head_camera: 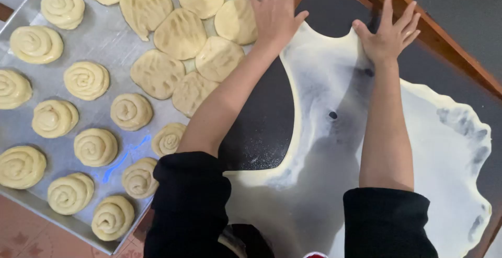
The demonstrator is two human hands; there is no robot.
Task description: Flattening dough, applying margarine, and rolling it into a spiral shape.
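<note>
**Both hands flat on a paper-thin dough sheet**

Right hand [389,36] spread, fingers apart, pressing the far edge of the dough sheet [334,148]; left hand [274,9] open too, at its far-left corner. One sheet, draped across the dark table [261,127]. It looks soft, stretchy, tear-prone: one small hole shows, best handled by the thicker rim. Left of it, a metal tray [104,38]: fourteen coiled dough spirals [86,80], about nine flattened rounds [180,33].

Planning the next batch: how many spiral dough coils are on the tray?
12 spiral coils, in rough diagonal rows across the tray's left part; more may lie outside the view.
</note>
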